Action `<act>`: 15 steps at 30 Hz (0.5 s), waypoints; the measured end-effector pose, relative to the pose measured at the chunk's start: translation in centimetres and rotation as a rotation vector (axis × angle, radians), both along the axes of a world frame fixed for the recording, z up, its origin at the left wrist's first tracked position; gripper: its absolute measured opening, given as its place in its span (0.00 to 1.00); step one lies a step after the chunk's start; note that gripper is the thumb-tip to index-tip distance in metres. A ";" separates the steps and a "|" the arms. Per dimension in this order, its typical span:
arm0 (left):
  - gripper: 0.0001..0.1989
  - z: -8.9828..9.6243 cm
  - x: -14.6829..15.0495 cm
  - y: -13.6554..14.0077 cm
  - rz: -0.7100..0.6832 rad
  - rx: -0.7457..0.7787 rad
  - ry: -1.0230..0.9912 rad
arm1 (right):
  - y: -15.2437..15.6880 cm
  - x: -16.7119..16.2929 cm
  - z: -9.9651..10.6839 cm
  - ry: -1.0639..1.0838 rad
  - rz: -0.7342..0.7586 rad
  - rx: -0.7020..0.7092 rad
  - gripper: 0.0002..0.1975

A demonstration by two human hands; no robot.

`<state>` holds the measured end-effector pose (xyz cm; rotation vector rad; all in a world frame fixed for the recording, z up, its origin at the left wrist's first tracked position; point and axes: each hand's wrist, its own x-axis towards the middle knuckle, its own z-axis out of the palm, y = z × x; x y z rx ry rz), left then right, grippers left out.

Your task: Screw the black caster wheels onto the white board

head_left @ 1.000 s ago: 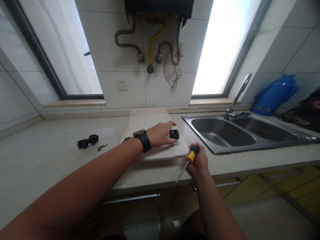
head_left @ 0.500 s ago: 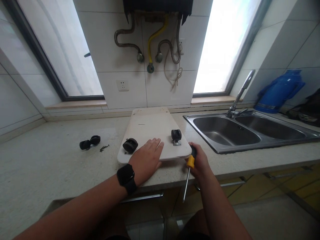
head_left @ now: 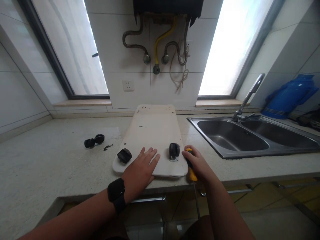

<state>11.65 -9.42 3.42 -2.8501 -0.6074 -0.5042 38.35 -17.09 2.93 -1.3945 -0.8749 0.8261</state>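
Note:
A white board (head_left: 155, 133) with rounded corners lies flat on the counter. My left hand (head_left: 141, 165) rests on its near part, palm down with fingers spread. To the left of that hand sits one black caster wheel (head_left: 124, 155) on the board; another caster (head_left: 174, 150), with a metal plate under it, stands near the right corner. My right hand (head_left: 197, 163) is wrapped round the yellow and black handle of a screwdriver (head_left: 192, 174), beside the board's right edge. The shaft points down past the counter's front edge.
Two loose caster wheels (head_left: 94, 141) and a small pile of screws (head_left: 108, 147) lie on the counter (head_left: 65, 166) at left. A double steel sink (head_left: 230, 135) with a faucet (head_left: 247, 98) is at right, a blue thermos jug (head_left: 290, 96) behind it.
The board's near end has come down and closer to me, with my left hand still on it. My right hand has raised the screwdriver handle beside the board's edge. The view has shifted slightly left.

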 end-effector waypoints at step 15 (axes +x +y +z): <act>0.41 -2.0 -4.5 1.2 0.029 0.018 -0.031 | 1.3 -3.5 1.9 -0.348 0.153 -0.154 0.12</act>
